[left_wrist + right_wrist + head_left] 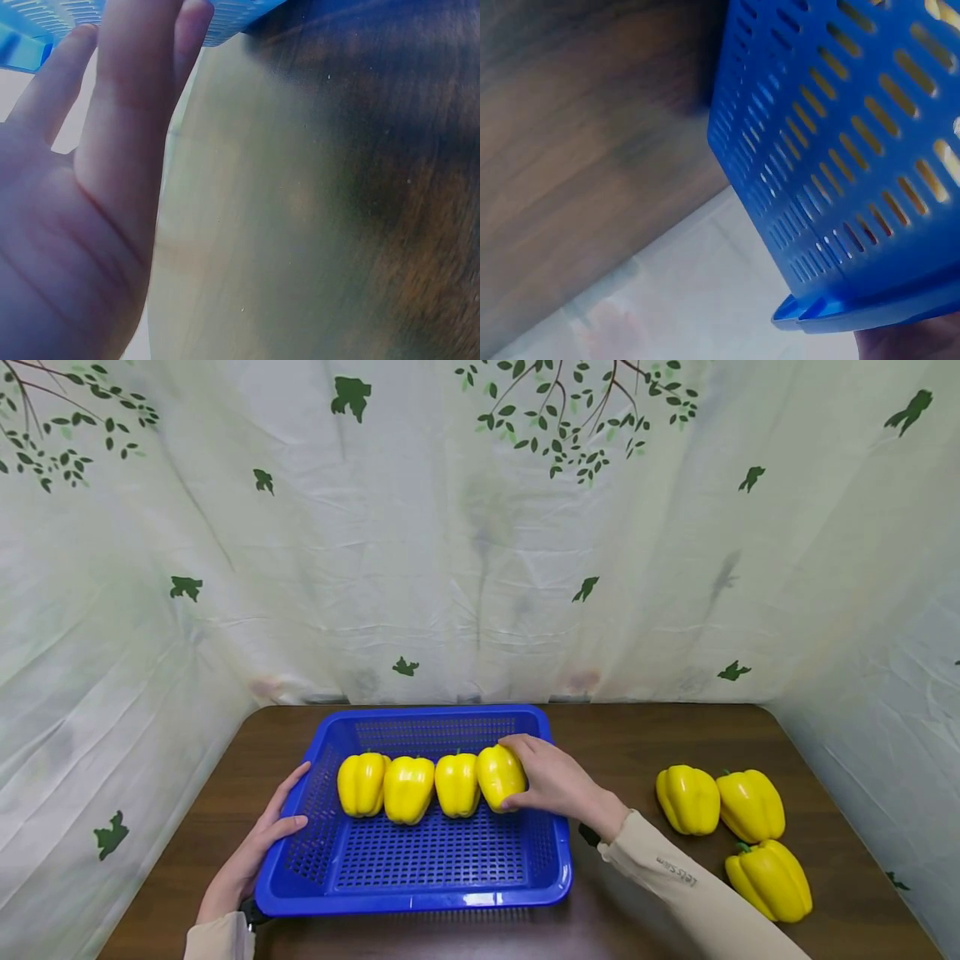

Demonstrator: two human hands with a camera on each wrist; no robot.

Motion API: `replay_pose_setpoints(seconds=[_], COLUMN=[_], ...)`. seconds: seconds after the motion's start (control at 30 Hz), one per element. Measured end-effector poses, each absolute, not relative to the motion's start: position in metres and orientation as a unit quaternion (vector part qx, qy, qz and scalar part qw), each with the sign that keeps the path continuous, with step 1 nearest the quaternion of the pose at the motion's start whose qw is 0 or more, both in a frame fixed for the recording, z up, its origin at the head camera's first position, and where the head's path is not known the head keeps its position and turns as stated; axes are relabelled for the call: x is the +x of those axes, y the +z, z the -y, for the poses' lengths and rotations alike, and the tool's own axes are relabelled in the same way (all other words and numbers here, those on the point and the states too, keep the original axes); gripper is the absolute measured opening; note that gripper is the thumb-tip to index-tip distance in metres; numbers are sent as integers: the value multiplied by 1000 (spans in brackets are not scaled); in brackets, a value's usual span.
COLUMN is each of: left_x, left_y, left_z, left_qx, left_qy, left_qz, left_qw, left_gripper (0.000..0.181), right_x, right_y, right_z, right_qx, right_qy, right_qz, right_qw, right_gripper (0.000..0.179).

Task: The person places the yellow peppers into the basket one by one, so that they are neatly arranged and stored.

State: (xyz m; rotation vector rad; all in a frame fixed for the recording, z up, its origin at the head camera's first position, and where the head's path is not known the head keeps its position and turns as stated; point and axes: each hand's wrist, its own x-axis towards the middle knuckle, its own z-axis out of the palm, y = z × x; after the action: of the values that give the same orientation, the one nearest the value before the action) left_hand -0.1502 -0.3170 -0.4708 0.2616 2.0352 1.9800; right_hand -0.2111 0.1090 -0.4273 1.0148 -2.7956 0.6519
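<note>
A blue plastic basket (427, 903) with slotted walls stands on the table. Inside it several yellow bell peppers (408, 789) form a row. At the right end of that row my right hand (558, 781) grips a slightly tilted yellow bell pepper (498, 777), thumb at its lower side and fingers over its top. In the right wrist view the basket wall (840, 150) hides most of this hand. My left hand (251, 852) rests against the basket's left side, thumb and forefinger at the rim. Its fingers (131, 97) look straight in the left wrist view.
Three more yellow bell peppers (752, 806) lie together on the right of the brown wooden table (637, 735), beyond my right sleeve (675, 877). A pale curtain (420, 568) with leaf prints hangs behind the table and along both sides.
</note>
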Motion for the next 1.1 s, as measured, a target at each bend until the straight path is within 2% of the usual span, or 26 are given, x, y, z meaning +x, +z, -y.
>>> replay_pose_setpoints(seconds=[0.2, 0.57, 0.9, 1.1], left_x=[-150, -150, -150, -150], left_y=[-470, -471, -473, -472], left_z=[317, 318, 319, 319], left_qx=[86, 82, 84, 79], left_qy=[684, 685, 686, 680], left_qz=[-709, -708, -708, -716], left_qw=[146, 148, 143, 141], left_gripper=[67, 66, 67, 66], right_x=[-216, -221, -221, -220], right_y=[-427, -429, -427, -427], right_z=[-108, -105, -102, -103], right_qx=[341, 358, 347, 338], right_qy=[202, 148, 126, 159], right_qz=[917, 919, 928, 927], right_qw=[38, 75, 49, 39], right_gripper=[82, 82, 84, 79])
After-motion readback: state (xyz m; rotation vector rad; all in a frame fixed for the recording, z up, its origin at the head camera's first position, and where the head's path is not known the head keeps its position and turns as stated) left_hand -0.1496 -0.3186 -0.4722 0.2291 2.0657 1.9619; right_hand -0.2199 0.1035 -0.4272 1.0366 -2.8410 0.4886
